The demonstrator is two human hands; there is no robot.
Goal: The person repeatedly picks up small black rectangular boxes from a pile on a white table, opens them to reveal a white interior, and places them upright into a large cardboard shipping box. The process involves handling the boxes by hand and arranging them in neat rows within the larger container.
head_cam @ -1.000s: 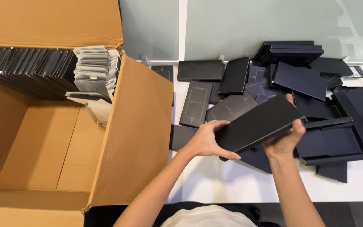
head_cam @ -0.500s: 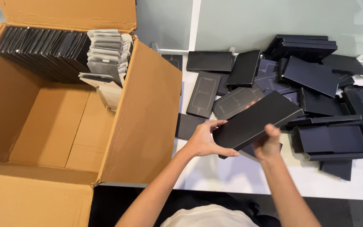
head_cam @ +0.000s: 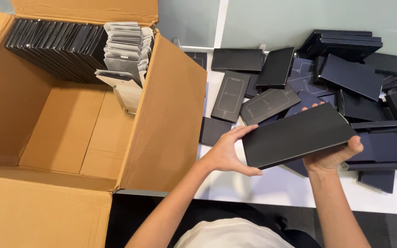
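Both hands now clasp one flat matte-black rectangular box (head_cam: pixel 297 135) above the white table (head_cam: pixel 272 188): left hand (head_cam: pixel 226 154) curled around its near end, right hand (head_cam: pixel 331 156) cupping beneath. It has swung closer to the large open cardboard carton (head_cam: pixel 161 128).

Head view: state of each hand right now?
Left hand: closed on the near-left end of the flat black rectangular box.
Right hand: gripping the same box from beneath at its right end.
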